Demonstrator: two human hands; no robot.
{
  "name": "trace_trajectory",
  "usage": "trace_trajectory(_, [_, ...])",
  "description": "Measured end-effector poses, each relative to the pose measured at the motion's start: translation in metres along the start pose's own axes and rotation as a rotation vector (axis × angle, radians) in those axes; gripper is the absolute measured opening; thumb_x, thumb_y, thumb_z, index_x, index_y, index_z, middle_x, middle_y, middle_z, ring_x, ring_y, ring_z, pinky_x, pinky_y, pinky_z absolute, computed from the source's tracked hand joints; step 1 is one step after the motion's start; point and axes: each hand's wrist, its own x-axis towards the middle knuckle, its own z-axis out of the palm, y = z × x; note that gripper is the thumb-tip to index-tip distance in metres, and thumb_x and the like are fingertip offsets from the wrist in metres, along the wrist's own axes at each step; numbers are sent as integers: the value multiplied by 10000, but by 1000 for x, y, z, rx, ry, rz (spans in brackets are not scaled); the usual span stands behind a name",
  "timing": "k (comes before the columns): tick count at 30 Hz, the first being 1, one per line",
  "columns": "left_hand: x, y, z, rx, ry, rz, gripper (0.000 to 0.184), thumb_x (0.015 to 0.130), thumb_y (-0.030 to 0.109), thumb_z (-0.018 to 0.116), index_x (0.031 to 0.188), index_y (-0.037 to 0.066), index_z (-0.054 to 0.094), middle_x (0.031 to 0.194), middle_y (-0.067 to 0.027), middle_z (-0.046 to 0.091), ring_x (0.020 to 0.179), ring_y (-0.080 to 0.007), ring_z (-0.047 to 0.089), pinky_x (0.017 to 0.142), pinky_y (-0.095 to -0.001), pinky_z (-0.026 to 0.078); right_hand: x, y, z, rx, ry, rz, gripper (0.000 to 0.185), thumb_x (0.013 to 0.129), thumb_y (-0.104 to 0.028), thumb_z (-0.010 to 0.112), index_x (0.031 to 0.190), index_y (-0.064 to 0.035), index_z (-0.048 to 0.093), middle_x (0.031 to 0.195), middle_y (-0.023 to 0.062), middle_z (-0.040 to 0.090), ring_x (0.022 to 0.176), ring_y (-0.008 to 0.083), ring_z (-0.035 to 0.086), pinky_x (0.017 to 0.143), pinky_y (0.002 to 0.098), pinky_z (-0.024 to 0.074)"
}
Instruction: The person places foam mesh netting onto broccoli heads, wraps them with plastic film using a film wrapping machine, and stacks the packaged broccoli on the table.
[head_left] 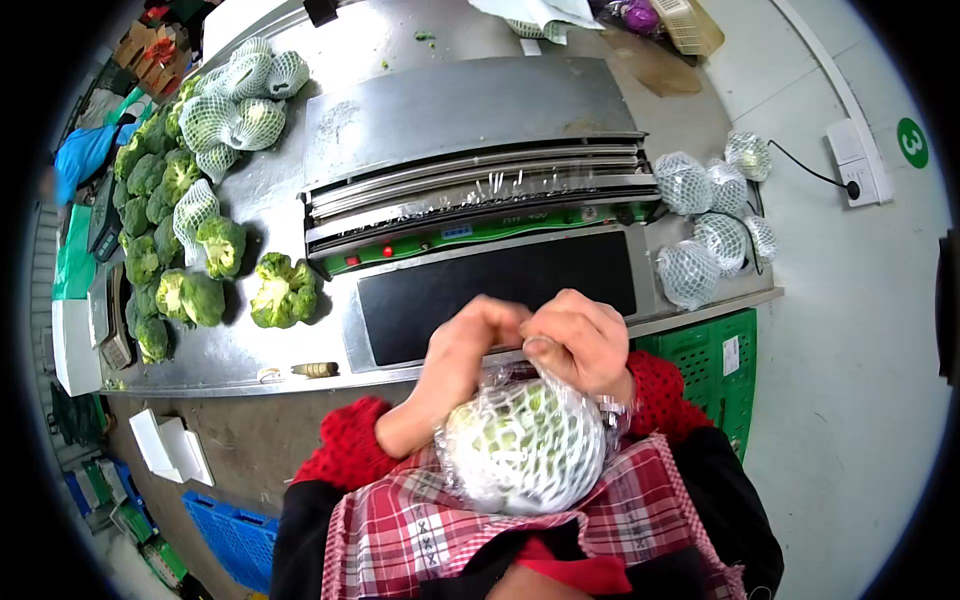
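Several broccoli heads [203, 298] lie left of the curled left hand [455, 360], its hold unclear; below both hands sits the netted bundle [525, 445], its film [497, 376] apparently pinched by the right hand [585, 345]. Closing seems underway, calling for gathered edges.

At one o'clock, a pale yellow plastic basket [697, 27] lies beside something purple [641, 15]. Toward two, a wall socket [848, 147] holds a black plug [853, 189], with a round green "3" sign [912, 143] to its right. A green plastic crate [700, 345] stands between three and four. A blue slatted pallet [232, 540] lies between seven and eight, a white open box [168, 446] at eight, and cardboard boxes [150, 60] at ten.
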Motion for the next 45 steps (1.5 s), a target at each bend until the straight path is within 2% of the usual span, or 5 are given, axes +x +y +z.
trace_trajectory(23, [16, 75, 24, 521, -955, 278, 739, 596, 423, 909, 1077, -29, 577, 1063, -119, 597, 902, -194, 602, 763, -301, 478, 70, -20, 2, 634, -226, -124, 173, 735, -192, 786, 869, -105, 719, 1076, 95, 573, 888, 205, 559, 737, 306, 441])
trace_trajectory(26, [-13, 109, 18, 874, -356, -136, 770, 625, 509, 854, 1058, -74, 598, 1003, -158, 614, 936, -262, 633, 744, -341, 512, 39, -14, 28, 1150, -451, 446, 143, 849, -151, 705, 970, -81, 731, 1344, 125, 490, 1177, 199, 485, 965, 348, 416])
trace_trajectory(32, [-25, 138, -4, 1398, 318, 895, 598, 617, 379, 863, 1016, -6, 639, 883, -159, 641, 701, -295, 647, 687, -367, 533, 28, -7, 46, 1702, -645, 1158, 435, 965, -196, 506, 1361, -20, 469, 1265, 117, 571, 1089, 181, 579, 939, 303, 462])
trace_trajectory(35, [6, 119, 20, 1075, -809, 412, 762, 637, 449, 832, 1197, 6, 568, 1344, -265, 461, 1237, -365, 484, 1016, -462, 392, -24, 17, 53, 1809, -431, 1127, 409, 979, -296, 478, 1265, -8, 529, 1168, 119, 619, 1061, 179, 599, 869, 327, 508])
trace_trajectory(45, [74, 30, 44, 886, -264, 493, 754, 810, 229, 724, 1425, 13, 346, 1493, -225, 321, 1377, -359, 335, 1112, -388, 291, -55, 58, -93, 1108, 768, 1042, 625, 921, -464, 522, 1362, -32, 420, 1294, 111, 539, 1175, 246, 530, 1020, 396, 431])
